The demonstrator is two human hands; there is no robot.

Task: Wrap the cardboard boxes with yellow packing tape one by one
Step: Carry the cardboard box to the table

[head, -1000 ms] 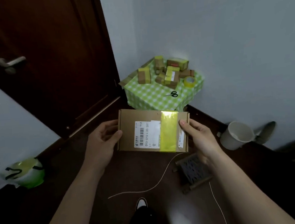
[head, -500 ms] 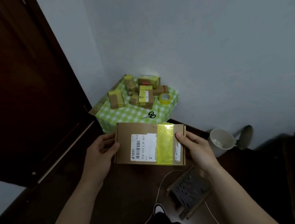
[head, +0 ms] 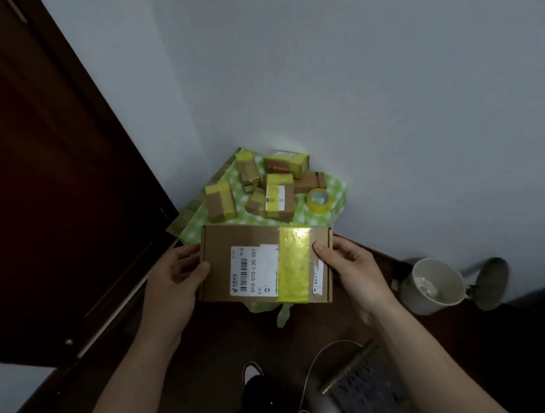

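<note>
A flat rectangular cardboard box (head: 263, 263) was held level in the air, over the near edge of a small table (head: 337, 186) draped in green-and-white checked cloth. Its left short edge was gripped by the left hand (head: 172, 281), thumb laid on the matte brown top face; its right short edge was gripped by the right hand (head: 352, 268), thumb pressed on top just beside a glossy yellow tape band (head: 294, 263). The band was run across the box's width, overlapping a white barcode label (head: 253, 270). Several small taped boxes (head: 220, 201) were clustered at the table's middle and far edge. A yellow tape roll (head: 319, 200), ring-shaped, was seen at the right edge. A round white bin (head: 433, 286) was seen on the dark floor.
</note>
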